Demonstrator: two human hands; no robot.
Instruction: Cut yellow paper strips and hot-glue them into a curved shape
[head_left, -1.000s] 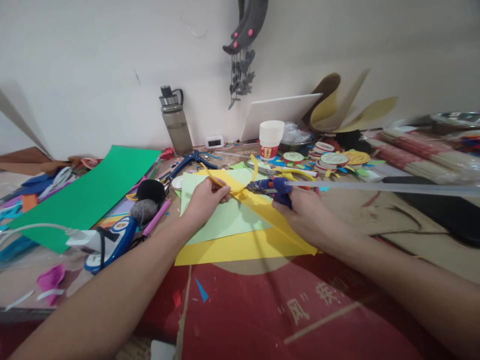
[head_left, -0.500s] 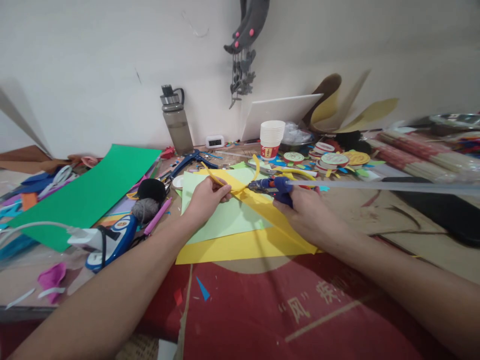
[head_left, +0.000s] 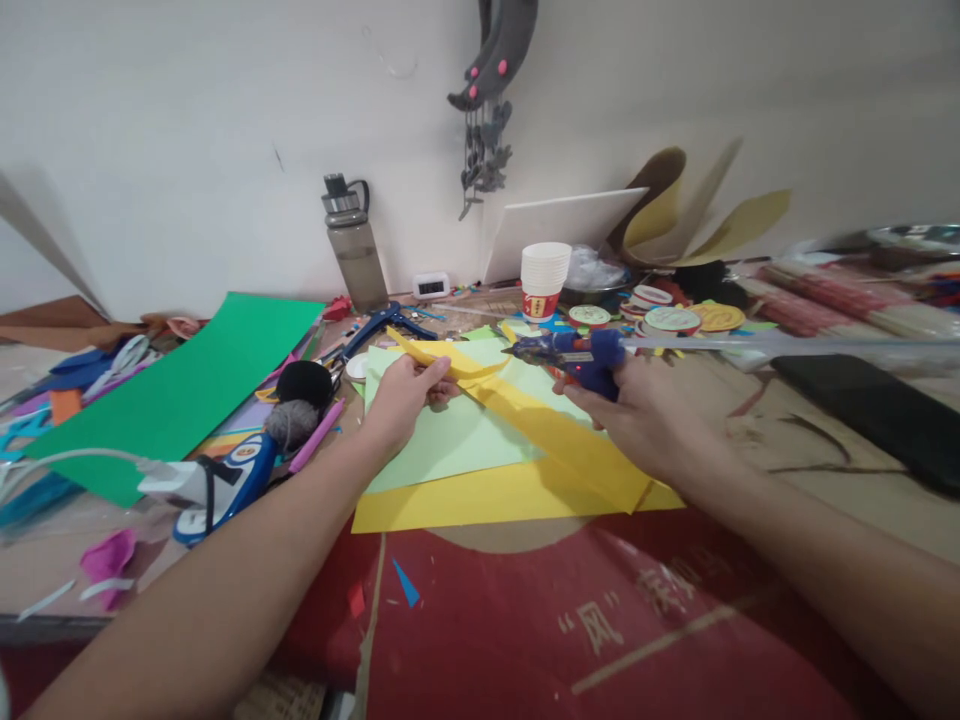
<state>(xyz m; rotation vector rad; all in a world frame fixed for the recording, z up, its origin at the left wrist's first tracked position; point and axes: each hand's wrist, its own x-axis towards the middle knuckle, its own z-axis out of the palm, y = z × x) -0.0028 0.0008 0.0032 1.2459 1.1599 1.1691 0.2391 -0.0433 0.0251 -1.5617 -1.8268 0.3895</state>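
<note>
My left hand (head_left: 403,395) pinches the upper end of a folded yellow paper piece (head_left: 547,425) that lies across a light green sheet (head_left: 450,440) and a larger yellow sheet (head_left: 480,495). My right hand (head_left: 637,415) grips a blue hot glue gun (head_left: 577,352) with a long clear glue stick (head_left: 787,345) sticking out behind it to the right. The gun's nozzle points left and hangs a little above and to the right of the yellow piece, apart from it.
A big green sheet (head_left: 180,385) lies at the left, with a second glue gun (head_left: 217,480) and its cord in front. Behind stand a grey water bottle (head_left: 352,245), stacked paper cups (head_left: 544,275), paper discs (head_left: 667,318), a white board (head_left: 559,225). A black phone (head_left: 870,410) lies right. A red cloth (head_left: 570,610) covers the near edge.
My right hand has lifted the glue gun up and to the right, away from the yellow piece it was touching. My left hand has kept its hold.
</note>
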